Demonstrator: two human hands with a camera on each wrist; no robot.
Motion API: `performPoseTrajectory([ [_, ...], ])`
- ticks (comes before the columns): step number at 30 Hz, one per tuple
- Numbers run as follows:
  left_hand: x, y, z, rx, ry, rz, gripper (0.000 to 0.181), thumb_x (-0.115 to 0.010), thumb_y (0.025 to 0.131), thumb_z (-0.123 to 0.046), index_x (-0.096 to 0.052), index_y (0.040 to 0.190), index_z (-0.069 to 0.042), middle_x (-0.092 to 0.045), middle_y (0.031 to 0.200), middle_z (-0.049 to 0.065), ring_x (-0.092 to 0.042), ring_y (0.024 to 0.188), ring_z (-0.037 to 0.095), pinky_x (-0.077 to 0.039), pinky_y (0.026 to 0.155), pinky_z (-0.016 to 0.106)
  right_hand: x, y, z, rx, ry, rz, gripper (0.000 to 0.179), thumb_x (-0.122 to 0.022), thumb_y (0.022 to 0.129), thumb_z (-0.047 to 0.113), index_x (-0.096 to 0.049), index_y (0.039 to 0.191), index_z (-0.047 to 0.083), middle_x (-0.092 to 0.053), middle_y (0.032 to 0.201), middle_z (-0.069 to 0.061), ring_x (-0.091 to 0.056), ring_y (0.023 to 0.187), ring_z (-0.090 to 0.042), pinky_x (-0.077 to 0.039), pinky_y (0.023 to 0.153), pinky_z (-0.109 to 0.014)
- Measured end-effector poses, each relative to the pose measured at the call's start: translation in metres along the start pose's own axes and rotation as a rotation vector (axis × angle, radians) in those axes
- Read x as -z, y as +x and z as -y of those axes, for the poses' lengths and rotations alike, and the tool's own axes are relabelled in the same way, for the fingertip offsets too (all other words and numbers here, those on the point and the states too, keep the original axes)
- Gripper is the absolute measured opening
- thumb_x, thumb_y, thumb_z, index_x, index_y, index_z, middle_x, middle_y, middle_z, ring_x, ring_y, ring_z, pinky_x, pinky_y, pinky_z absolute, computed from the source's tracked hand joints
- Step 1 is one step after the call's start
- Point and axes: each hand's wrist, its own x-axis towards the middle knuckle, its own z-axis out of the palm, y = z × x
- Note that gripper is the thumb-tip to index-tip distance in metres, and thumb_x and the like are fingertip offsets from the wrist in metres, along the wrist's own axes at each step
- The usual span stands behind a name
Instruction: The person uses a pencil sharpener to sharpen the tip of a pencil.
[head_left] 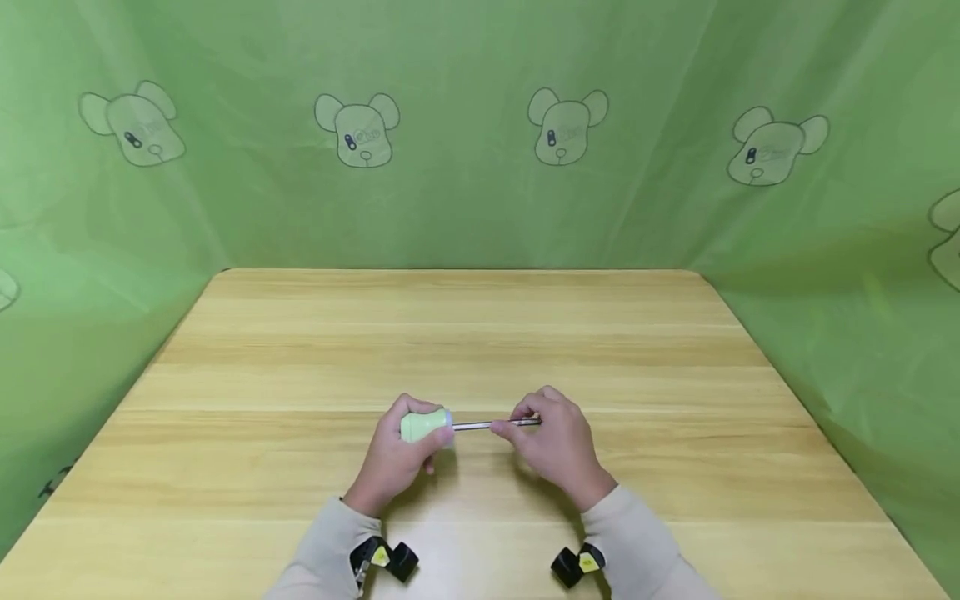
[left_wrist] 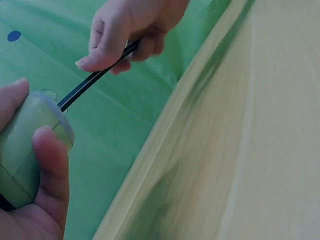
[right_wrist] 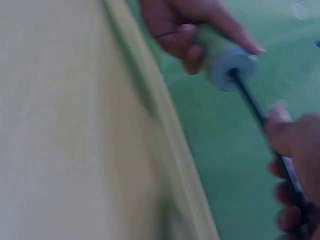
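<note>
My left hand (head_left: pixel 393 468) grips the stout pale green handle (head_left: pixel 420 424) of what looks like a screwdriver, fingers and thumb wrapped round it. A lavender-grey collar (right_wrist: pixel 223 70) rings the handle's front end. Out of that collar runs a thin, straight metal shaft (head_left: pixel 472 426), pointing right. My right hand (head_left: pixel 561 442) pinches the shaft between thumb and fingers along its outer part, and its end shows just past the fingers in the head view. Both hands hold the tool level above the table. In the left wrist view the shaft (left_wrist: pixel 82 89) looks dark with a pale stripe.
The wooden table (head_left: pixel 465 342) lies under both hands, with their shadows on it. Green cloth (head_left: pixel 465 208) printed with bear heads hangs behind and at both sides. Each sleeve carries a black wrist camera (head_left: pixel 403 562) close to the tabletop.
</note>
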Motion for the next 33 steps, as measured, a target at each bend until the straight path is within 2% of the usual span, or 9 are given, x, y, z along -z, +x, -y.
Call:
performPoseTrajectory([
  [7,-0.002,0.001,-0.001,0.010,-0.114,-0.069,0.029,-0.073,0.084,-0.004,-0.054,0.105,0.003,-0.060,0.085,0.016,-0.055,0.054,0.022,-0.050,0.044,0.024,-0.006,-0.003,-0.010,0.326,-0.136,-0.276,0.045,-0.087,0.064,0.041,-0.070,0.088,0.008,-0.062,0.081,-0.004,-0.057,0.067,-0.018,-0.045,0.060,-0.036],
  [12,-0.002,0.001,-0.003,0.034,-0.177,-0.067,0.029,-0.069,0.087,-0.004,-0.051,0.108,0.005,-0.059,0.084,0.016,-0.055,0.055,0.021,-0.049,0.044,0.024,-0.010,0.001,-0.013,0.530,-0.069,-0.462,0.043,-0.071,0.083,0.050,-0.068,0.073,0.008,-0.055,0.073,-0.002,-0.053,0.059,-0.018,-0.042,0.051,-0.031],
  [15,-0.002,0.000,-0.004,0.048,-0.192,-0.038,0.030,-0.068,0.088,-0.005,-0.050,0.109,0.005,-0.059,0.084,0.015,-0.055,0.056,0.018,-0.050,0.045,0.024,-0.010,0.003,-0.012,0.595,-0.060,-0.549,0.042,-0.074,0.083,0.046,-0.066,0.064,0.009,-0.050,0.064,0.001,-0.043,0.047,-0.012,-0.034,0.042,-0.023],
  [17,0.000,0.000,-0.005,0.036,-0.181,-0.022,0.029,-0.069,0.088,-0.004,-0.050,0.108,0.005,-0.059,0.086,0.016,-0.055,0.056,0.019,-0.049,0.045,0.023,-0.009,0.003,-0.011,0.586,-0.049,-0.508,0.038,-0.081,0.075,0.041,-0.064,0.061,0.010,-0.048,0.061,0.003,-0.037,0.044,-0.006,-0.028,0.038,-0.018],
  [19,0.002,0.000,-0.005,0.006,-0.127,-0.019,0.029,-0.071,0.085,-0.003,-0.052,0.106,0.003,-0.059,0.092,0.016,-0.055,0.056,0.019,-0.049,0.045,0.023,-0.004,0.002,-0.008,0.470,0.029,-0.316,0.035,-0.086,0.070,0.033,-0.061,0.058,0.012,-0.050,0.059,0.006,-0.036,0.044,-0.002,-0.027,0.037,-0.015],
  [22,0.005,-0.001,-0.004,-0.067,-0.007,0.017,0.029,-0.075,0.081,-0.002,-0.056,0.103,-0.001,-0.058,0.105,0.017,-0.055,0.058,0.019,-0.051,0.045,0.025,0.007,0.002,-0.004,0.089,0.252,0.115,0.034,-0.086,0.073,0.022,-0.057,0.058,0.011,-0.048,0.055,0.008,-0.035,0.045,-0.002,-0.026,0.038,-0.015],
  [25,0.005,-0.002,-0.003,-0.114,0.086,0.067,0.030,-0.078,0.079,-0.004,-0.058,0.102,-0.003,-0.055,0.113,0.018,-0.057,0.062,0.019,-0.054,0.047,0.029,0.017,0.004,0.000,-0.232,0.320,0.350,0.033,-0.080,0.081,0.017,-0.057,0.059,0.008,-0.047,0.053,0.006,-0.035,0.046,-0.007,-0.027,0.041,-0.019],
  [28,0.004,-0.002,-0.002,-0.100,0.073,0.064,0.031,-0.078,0.079,-0.004,-0.058,0.103,-0.003,-0.056,0.114,0.018,-0.057,0.061,0.020,-0.055,0.047,0.031,0.017,0.005,-0.001,-0.200,0.250,0.324,0.027,-0.081,0.080,0.021,-0.062,0.064,0.010,-0.051,0.057,0.005,-0.040,0.050,-0.010,-0.034,0.044,-0.022],
  [33,0.004,-0.002,0.000,-0.025,-0.021,-0.016,0.030,-0.075,0.082,-0.003,-0.057,0.106,-0.001,-0.058,0.099,0.018,-0.055,0.058,0.022,-0.052,0.047,0.028,0.008,0.002,-0.009,0.167,0.084,0.009,0.025,-0.089,0.068,0.026,-0.069,0.077,0.013,-0.059,0.074,0.006,-0.054,0.065,-0.014,-0.048,0.060,-0.029],
])
